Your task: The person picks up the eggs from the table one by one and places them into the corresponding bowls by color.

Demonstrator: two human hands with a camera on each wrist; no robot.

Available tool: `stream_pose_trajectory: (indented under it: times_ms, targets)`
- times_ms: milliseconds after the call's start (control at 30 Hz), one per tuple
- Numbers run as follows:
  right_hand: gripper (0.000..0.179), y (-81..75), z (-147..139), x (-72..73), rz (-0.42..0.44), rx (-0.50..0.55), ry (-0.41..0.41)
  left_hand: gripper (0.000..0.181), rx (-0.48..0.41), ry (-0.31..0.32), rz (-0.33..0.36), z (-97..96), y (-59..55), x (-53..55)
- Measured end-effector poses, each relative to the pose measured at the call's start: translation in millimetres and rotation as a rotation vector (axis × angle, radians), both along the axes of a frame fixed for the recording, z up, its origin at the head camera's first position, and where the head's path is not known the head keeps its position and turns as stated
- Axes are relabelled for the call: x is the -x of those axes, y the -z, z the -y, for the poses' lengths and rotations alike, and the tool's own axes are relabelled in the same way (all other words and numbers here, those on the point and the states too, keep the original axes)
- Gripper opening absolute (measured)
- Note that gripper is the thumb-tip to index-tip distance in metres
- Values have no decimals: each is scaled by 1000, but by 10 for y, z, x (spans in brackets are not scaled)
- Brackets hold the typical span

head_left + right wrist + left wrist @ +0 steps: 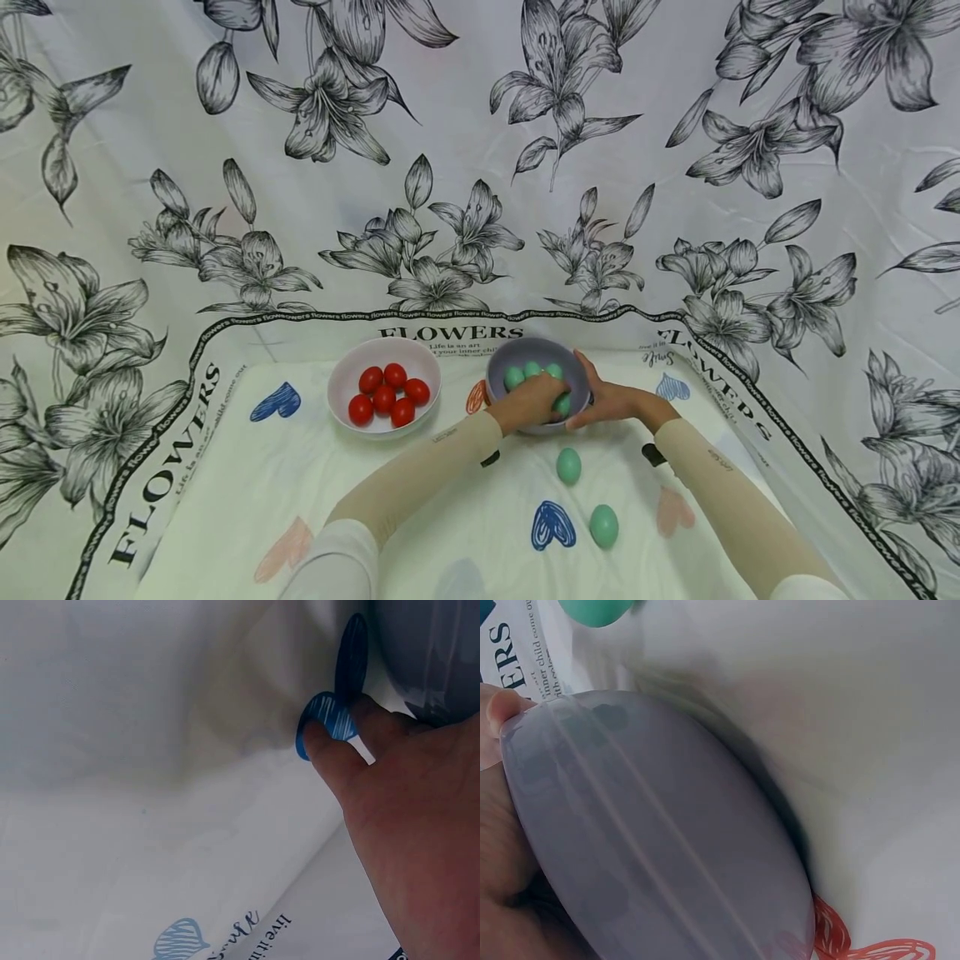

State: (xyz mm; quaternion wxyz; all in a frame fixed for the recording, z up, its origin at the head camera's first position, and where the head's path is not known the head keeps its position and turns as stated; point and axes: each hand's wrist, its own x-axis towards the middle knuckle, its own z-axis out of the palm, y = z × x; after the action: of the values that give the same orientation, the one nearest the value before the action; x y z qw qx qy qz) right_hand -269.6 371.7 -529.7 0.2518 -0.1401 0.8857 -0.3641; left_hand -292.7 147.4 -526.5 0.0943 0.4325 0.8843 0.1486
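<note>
My left hand [536, 398] reaches over the near rim of a grey bowl [498, 354], its fingers down among several green eggs [513, 377]. One green egg [562, 406] lies right by these fingers, and I cannot tell if they grip it. In the left wrist view the bowl's outer wall [667, 825] fills the middle, with part of the left hand [502, 847] at the left edge. At the bowl's right side my right hand [611, 402] has its thumb and fingers spread along the rim. The right wrist view shows the right hand [412, 810] beside the bowl [427, 652].
A white bowl [341, 367] with several red eggs [384, 400] stands to the left. Two loose green eggs lie on the cloth in front of the grey bowl, one nearer it [568, 466] and another egg [603, 526] closer to me. A flower-printed curtain [450, 125] rises behind.
</note>
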Motion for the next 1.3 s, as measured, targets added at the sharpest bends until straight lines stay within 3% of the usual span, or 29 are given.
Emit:
stream_pose_trajectory:
  times_ms: [267, 567, 767, 1033, 1200, 1300]
  targets:
    - [146, 37, 19, -10, -1, 23, -14, 51, 22, -5, -47, 20, 8, -41]
    - [146, 44, 60, -56, 0, 35, -19, 49, -27, -18, 8, 97, 20, -78]
    - [146, 38, 90, -55, 12, 26, -34, 54, -74, -49, 10, 157, 86, -81]
    - [148, -23, 90, -46, 9, -5, -4, 56, -340, -80, 43, 392, 40, -63]
    - [147, -10, 38, -30, -5, -9, -9, 57, -515, -78, 89, 586, -44, -139]
    - [146, -11, -1, -25, -16, -12, -13, 58, -593, -95, 80, 683, -97, -225]
